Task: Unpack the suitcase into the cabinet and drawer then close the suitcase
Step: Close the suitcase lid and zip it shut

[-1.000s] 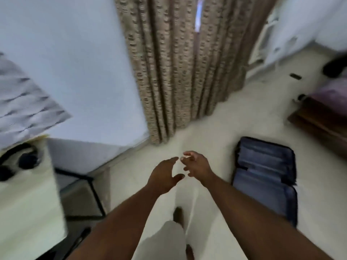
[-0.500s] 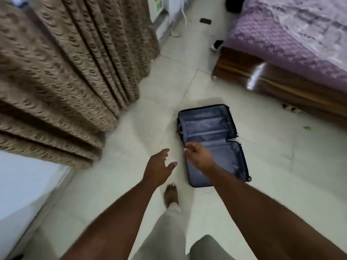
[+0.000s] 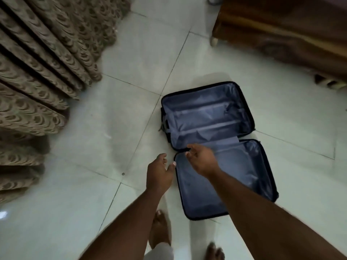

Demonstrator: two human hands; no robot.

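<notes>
Under me is a pale, glossy floor of large square tiles (image 3: 131,59) with thin dark grout lines running diagonally across my view, and the polish throws back soft, blurry reflections. One bright glint of light sits low at my left edge. To my left hangs a heavy beige-brown curtain with a woven crescent pattern (image 3: 43,59), its deep folds reaching down to the tiles and bunching there. At my upper right stands a piece of dark brown, polished wooden furniture (image 3: 281,29), resting on a short pale foot (image 3: 214,41) at its near corner. The light is dim and even, cool in tone.
</notes>
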